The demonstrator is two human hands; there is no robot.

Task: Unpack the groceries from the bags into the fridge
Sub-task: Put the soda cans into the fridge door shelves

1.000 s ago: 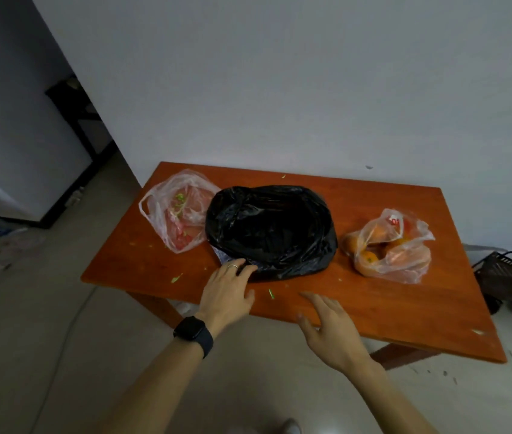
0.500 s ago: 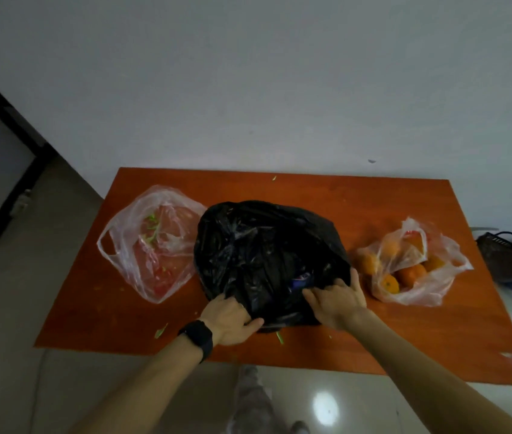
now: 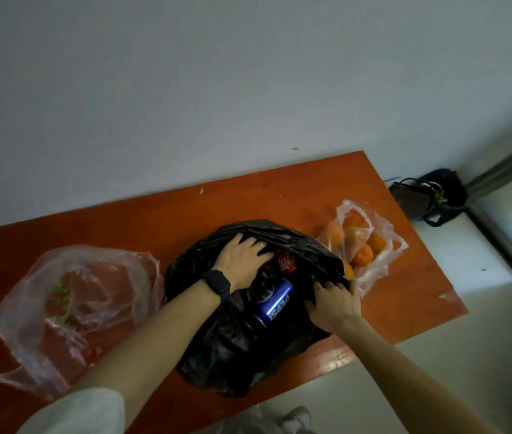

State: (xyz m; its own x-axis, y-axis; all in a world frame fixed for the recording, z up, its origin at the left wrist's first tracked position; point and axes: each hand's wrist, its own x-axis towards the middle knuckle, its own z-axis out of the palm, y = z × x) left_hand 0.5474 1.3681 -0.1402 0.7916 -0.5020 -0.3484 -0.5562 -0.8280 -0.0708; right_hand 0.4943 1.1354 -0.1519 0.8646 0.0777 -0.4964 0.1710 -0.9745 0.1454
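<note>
From the head camera, a black bag [image 3: 233, 349] lies mid-table [image 3: 186, 211], between a clear bag of greens [image 3: 70, 302] on the left and a clear bag of oranges [image 3: 364, 242] on the right. Your left hand [image 3: 242, 258] lies spread, fingers straight, on the bag's far lip, seemingly pushing it back, while your right hand [image 3: 334, 303] curls its fingers over the right lip and grips the plastic, holding the mouth wide. Inside lie a blue Pepsi can [image 3: 275, 302] and, farther in, a red can [image 3: 286, 261]; the fridge is out of view.

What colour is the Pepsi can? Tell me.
The Pepsi can in the black bag is blue with white lettering; head view.
</note>
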